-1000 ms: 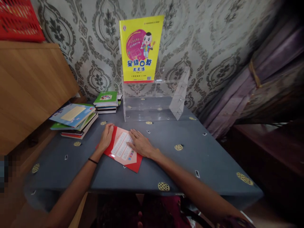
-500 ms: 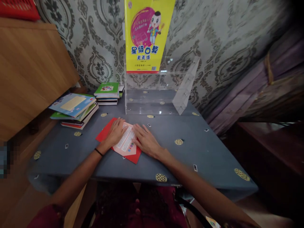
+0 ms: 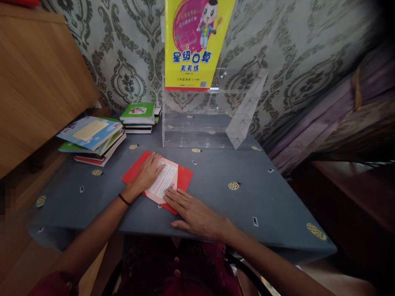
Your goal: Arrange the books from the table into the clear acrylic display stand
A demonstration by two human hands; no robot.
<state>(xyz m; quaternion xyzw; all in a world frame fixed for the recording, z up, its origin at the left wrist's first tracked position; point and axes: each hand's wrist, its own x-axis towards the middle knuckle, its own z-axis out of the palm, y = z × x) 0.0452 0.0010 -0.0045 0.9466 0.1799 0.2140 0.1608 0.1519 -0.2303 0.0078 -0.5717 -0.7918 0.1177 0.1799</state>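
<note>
A red booklet (image 3: 185,176) with a pink printed panel lies flat and askew on the blue-grey tablecloth in front of me. My left hand (image 3: 148,170) rests palm down on its left part, fingers stretched out toward the far edge. Over the near right corner lies my right hand (image 3: 191,210), flat with its fingers extended and the thumb apart. Both hands touch the booklet, and neither grips it. Parts of its cover are hidden beneath them.
Left of the booklet is a stack of books (image 3: 92,137), with a smaller stack (image 3: 138,117) behind it. A clear acrylic rack (image 3: 197,139) at the back holds a yellow workbook (image 3: 191,45). A wooden cabinet (image 3: 37,82) borders the left; a curtain (image 3: 324,107) hangs right.
My right hand has slid toward me, from the booklet's right edge to its near corner, uncovering more red cover. My left hand stays in place. The view has shifted slightly.
</note>
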